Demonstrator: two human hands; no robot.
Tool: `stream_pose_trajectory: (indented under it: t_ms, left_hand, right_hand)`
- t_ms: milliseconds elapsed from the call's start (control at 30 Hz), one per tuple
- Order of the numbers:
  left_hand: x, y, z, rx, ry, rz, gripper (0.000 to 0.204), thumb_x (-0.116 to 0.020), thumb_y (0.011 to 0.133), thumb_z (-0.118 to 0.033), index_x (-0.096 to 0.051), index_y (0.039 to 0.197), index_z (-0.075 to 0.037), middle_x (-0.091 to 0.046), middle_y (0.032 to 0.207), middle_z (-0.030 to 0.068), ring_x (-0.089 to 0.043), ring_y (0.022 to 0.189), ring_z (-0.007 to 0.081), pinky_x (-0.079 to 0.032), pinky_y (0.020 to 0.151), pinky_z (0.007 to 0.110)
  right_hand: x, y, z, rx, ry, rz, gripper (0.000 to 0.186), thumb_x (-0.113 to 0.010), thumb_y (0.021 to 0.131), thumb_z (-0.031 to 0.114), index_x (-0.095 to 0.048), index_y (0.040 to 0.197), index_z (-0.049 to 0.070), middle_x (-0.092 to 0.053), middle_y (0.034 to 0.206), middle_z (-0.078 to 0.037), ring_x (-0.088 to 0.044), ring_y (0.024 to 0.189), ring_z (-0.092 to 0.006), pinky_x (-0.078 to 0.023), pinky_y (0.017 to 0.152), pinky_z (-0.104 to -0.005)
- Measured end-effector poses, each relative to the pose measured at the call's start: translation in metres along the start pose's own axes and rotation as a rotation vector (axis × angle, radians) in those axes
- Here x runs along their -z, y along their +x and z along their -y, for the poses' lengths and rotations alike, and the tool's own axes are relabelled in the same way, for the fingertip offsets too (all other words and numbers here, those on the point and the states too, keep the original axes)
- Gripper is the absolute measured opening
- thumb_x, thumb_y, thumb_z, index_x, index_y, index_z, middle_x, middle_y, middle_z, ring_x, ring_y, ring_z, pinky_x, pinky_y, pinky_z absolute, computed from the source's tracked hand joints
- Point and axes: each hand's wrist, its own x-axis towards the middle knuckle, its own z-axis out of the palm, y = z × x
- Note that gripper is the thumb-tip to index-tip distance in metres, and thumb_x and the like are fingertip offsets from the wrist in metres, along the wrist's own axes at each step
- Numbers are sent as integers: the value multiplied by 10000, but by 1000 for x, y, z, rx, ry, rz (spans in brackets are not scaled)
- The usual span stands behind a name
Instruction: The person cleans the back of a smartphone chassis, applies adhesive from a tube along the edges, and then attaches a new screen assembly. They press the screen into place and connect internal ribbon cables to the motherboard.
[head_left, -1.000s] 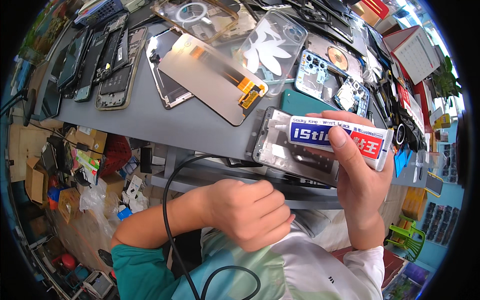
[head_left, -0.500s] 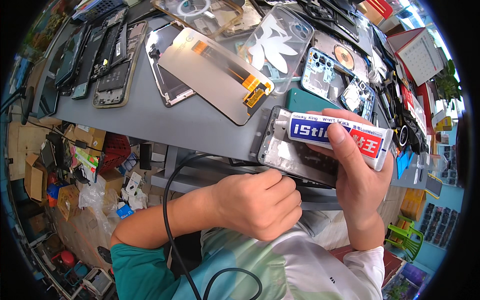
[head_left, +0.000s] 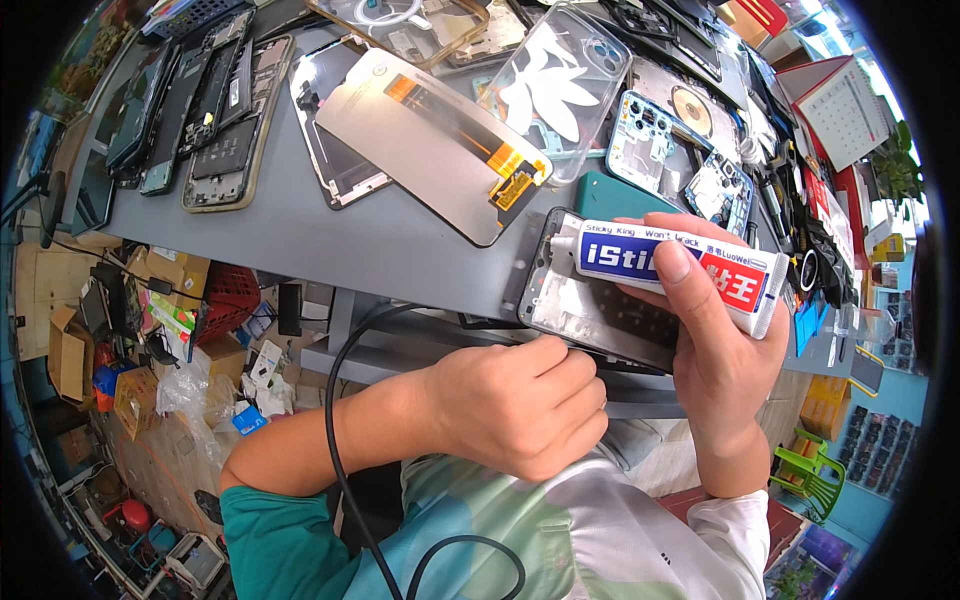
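My right hand is closed round a white, blue and red glue tube, with the thumb pressed on its front. The tube's nozzle end points left, above a dark phone frame lying at the table's near edge. My left hand is curled into a fist just below that frame's near side, and whatever its fingers may hold is hidden. Beyond the frame lies a loose phone screen, grey back up, with an orange ribbon cable. It rests across another phone part.
Several stripped phones lie at the table's left. At the back are a clear phone case and a blue phone frame; a teal flat object is near the tube. A black cable hangs before my left forearm.
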Motion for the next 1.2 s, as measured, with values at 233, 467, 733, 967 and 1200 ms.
stream_pose_trajectory:
  t_ms: [233, 467, 733, 967, 1200]
  left_hand:
    - [-1, 0, 0, 2, 4, -16, 288, -759, 784, -97, -508, 645, -114, -499, 662, -16, -510, 617, 152, -373, 538, 288]
    - [0, 1, 0, 9, 0, -9, 284, -759, 787, -92, -513, 645, -112, -501, 660, -14, -517, 620, 153, -379, 538, 288]
    - [1, 0, 0, 10, 0, 8, 262, -755, 784, -101, -529, 652, -109, -513, 667, -12, -530, 631, 154, -392, 547, 286]
    - [1, 0, -1, 12, 3, 2, 256, -756, 783, -109, -534, 656, -112, -519, 672, -13, -536, 635, 154, -396, 551, 285]
    - [2, 1, 0, 13, 4, 9, 261, -759, 784, -107, -531, 656, -113, -516, 671, -14, -532, 630, 154, -394, 547, 286]
  right_hand:
    - [1, 0, 3, -13, -43, 17, 310, -679, 1059, 109, -680, 1255, -131, -758, 1160, -240, -770, 1022, -254, -643, 932, -376]
    - [1, 0, 2, 28, -38, 40, 298, -674, 1061, 105, -687, 1237, -136, -761, 1141, -223, -768, 1000, -233, -637, 910, -351]
    - [2, -1, 0, 49, -55, 42, 296, -681, 1059, 109, -690, 1226, -134, -763, 1137, -222, -766, 997, -226, -625, 914, -340]
    - [2, -2, -3, 30, 10, -10, 245, -779, 1008, 93, -755, 1189, -71, -790, 1079, -106, -700, 933, -102, -557, 840, -241]
    - [2, -3, -1, 62, -69, 24, 270, -702, 1047, 99, -702, 1212, -114, -775, 1114, -208, -760, 979, -208, -608, 919, -327]
